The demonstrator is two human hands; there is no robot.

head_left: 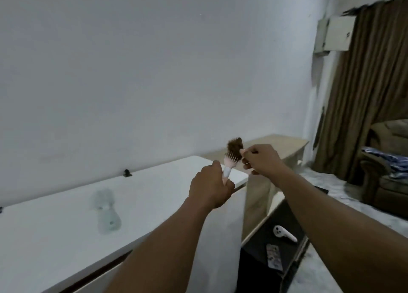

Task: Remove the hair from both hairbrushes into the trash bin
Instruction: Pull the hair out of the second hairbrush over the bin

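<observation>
My left hand (209,186) grips the handle of a pink hairbrush (228,167), held upright above the right end of a white table (55,226). A clump of brown hair (235,147) sits on the brush's bristles. My right hand (260,159) pinches the right side of that clump with thumb and fingers. A second, pale green hairbrush (106,213) lies flat on the white table, to the left of my hands. No trash bin is in view.
A beige wooden table (284,143) stands behind the white one against the wall. On the dark surface below right lie a white controller (284,233) and a small card (273,257). Brown curtains (371,83) and an armchair (388,167) are at the right.
</observation>
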